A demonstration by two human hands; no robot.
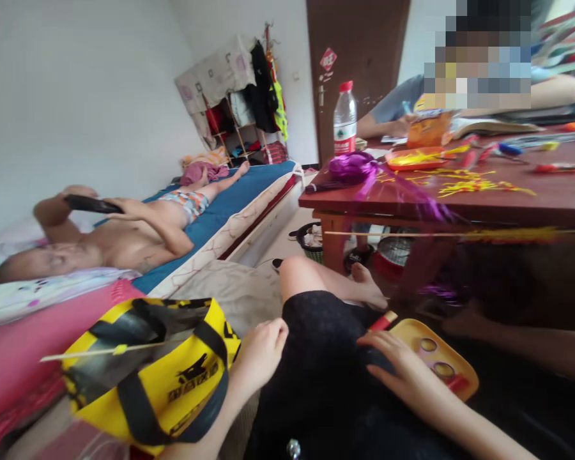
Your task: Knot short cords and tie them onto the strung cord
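My left hand (pixel 264 348) is closed near my left thigh, beside a yellow and black bag (pixel 191 383); whatever its fingers hold, if anything, is too small to make out. A thin stick with a small yellow piece (pixel 119 349) lies across the bag's opening. Over my dark-clothed lap, my right hand (pixel 395 361) has its fingers apart and holds nothing. Close to it are a red object with a pale end (pixel 382 321) and a yellow tray (pixel 468 377) with round rings in it.
A red-brown table (pixel 551 191) at the right bears a bottle (pixel 345 121), purple strips (pixel 352 167) and yellow pieces; a thin stick juts along its front edge. One person lies on the bed at left, another sits behind the table.
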